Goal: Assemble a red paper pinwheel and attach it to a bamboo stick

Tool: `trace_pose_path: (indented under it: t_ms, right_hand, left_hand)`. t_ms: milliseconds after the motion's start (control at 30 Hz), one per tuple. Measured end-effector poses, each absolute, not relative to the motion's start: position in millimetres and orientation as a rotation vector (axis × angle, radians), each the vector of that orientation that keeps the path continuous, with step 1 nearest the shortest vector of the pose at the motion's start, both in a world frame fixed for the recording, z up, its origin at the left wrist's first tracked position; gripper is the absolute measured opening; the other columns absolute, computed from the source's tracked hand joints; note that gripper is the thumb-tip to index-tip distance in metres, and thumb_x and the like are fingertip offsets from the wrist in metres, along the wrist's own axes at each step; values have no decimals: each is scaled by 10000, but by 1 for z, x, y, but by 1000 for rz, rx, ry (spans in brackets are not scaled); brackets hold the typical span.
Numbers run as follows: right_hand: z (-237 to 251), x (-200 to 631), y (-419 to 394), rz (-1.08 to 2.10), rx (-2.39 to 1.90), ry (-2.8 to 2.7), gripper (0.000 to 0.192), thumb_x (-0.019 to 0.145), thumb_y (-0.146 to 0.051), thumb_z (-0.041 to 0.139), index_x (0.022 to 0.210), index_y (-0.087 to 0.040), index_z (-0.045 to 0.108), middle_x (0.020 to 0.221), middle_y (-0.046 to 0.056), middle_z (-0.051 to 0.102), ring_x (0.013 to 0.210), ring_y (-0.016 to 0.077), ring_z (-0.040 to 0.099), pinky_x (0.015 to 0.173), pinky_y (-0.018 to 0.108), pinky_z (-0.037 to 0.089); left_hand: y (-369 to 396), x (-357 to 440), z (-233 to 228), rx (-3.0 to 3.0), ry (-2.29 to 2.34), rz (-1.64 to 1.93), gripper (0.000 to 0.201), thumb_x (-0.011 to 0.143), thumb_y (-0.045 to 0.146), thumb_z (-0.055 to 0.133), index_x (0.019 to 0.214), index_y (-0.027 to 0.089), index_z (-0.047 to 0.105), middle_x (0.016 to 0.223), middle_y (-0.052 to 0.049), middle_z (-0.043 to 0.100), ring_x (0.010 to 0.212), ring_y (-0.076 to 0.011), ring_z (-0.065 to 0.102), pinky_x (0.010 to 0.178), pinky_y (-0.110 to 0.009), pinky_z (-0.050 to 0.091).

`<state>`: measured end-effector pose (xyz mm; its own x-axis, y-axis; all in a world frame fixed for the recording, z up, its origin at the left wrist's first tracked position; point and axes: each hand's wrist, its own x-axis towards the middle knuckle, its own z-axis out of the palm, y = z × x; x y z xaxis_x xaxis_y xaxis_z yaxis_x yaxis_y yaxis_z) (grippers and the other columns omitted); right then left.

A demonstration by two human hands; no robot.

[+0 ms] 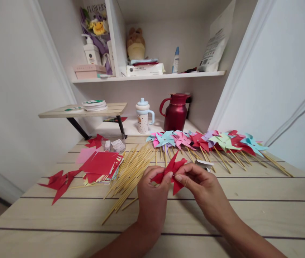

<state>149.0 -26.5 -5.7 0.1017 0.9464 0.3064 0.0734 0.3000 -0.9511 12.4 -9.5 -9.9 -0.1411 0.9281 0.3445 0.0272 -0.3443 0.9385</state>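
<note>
Head view: my left hand and right hand, each grip pinching one red paper pinwheel just above the desk. Wooden sticks left; finished pinwheels behind.

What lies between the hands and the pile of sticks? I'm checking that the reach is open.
Nothing visible does. Both the left hand and right hand pinch the red paper pinwheel, and only bare table separates them from the wooden sticks.
</note>
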Motion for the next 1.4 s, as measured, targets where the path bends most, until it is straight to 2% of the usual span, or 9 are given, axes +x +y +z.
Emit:
trace_pose_path:
  t_ms: [200, 467, 667, 767, 933, 1000, 1167, 1267, 1400]
  right_hand:
    - [-7, 152, -26, 906, -1066, -1318, 169, 839, -363, 734, 803, -210, 672, 783, 1, 661, 760, 171, 584, 741, 313, 475]
    - [-4, 146, -30, 864, -1064, -1237, 199, 796, -355, 770, 760, -200, 651, 724, -5, 642, 694, 155, 581, 639, 275, 465]
    - [-6, 142, -34, 740, -1025, -1224, 203, 819, -321, 759, 824, -226, 580, 752, -20, 628, 679, 141, 593, 624, 259, 484]
    - [-6, 139, -35, 663, -971, -1169, 293, 802, -278, 778, 931, -269, 515, 778, -41, 633, 702, 143, 625, 639, 258, 509]
    - [-4, 138, -37, 635, -1024, -1223, 601, 856, -293, 714, 1379, -322, 419, 765, -35, 640, 731, 183, 632, 737, 352, 543]
    - [-4, 139, -36, 635, -1046, -1253, 636, 869, -313, 696, 1437, -323, 410, 755, -34, 621, 725, 183, 616, 745, 356, 537]
    - [-7, 143, -35, 588, -1105, -1283, 324, 851, -331, 708, 1166, -275, 657, 835, 8, 647, 776, 188, 619, 707, 321, 524]
    - [-9, 143, -35, 577, -1110, -1312, 113, 883, -333, 671, 947, -240, 676, 850, 26, 663, 782, 192, 610, 702, 317, 508]
    - [-10, 144, -36, 573, -1099, -1303, 127, 905, -350, 653, 869, -228, 659, 797, 11, 629, 709, 166, 580, 657, 298, 493]
  left_hand:
    - [-11, 10, -5, 1449, 1090, 1598, 43, 768, 164, 713, 733, 185, 726, 792, -24, 676, 772, -168, 636, 712, -266, 500]
    - [-15, 10, -3, 1609, 1019, 1722, 147, 769, 74, 691, 754, 209, 745, 768, -5, 647, 752, -141, 628, 691, -223, 506]
    - [-17, 11, 0, 1627, 996, 1793, 170, 754, 51, 682, 749, 210, 743, 753, -9, 654, 729, -147, 638, 661, -227, 529]
    - [-18, 12, 1, 1613, 983, 1832, 175, 740, 47, 684, 744, 212, 742, 748, -9, 660, 727, -148, 644, 668, -228, 539]
    - [-18, 11, 1, 1619, 996, 1813, 183, 740, 49, 680, 748, 218, 750, 754, -10, 667, 737, -153, 650, 686, -238, 542]
    - [-18, 10, 1, 1625, 989, 1800, 186, 743, 47, 680, 752, 219, 750, 759, -7, 670, 739, -148, 653, 683, -231, 537]
    - [-16, 8, 1, 1641, 985, 1780, 190, 739, 41, 684, 736, 219, 748, 745, 0, 666, 718, -139, 646, 655, -216, 520]
    - [-17, 9, 2, 1652, 979, 1781, 196, 743, 42, 672, 737, 221, 752, 730, 2, 658, 696, -137, 638, 633, -216, 513]
    - [-18, 11, 2, 1697, 953, 1807, 157, 753, 69, 694, 711, 216, 731, 696, 15, 633, 644, -122, 603, 592, -204, 489]
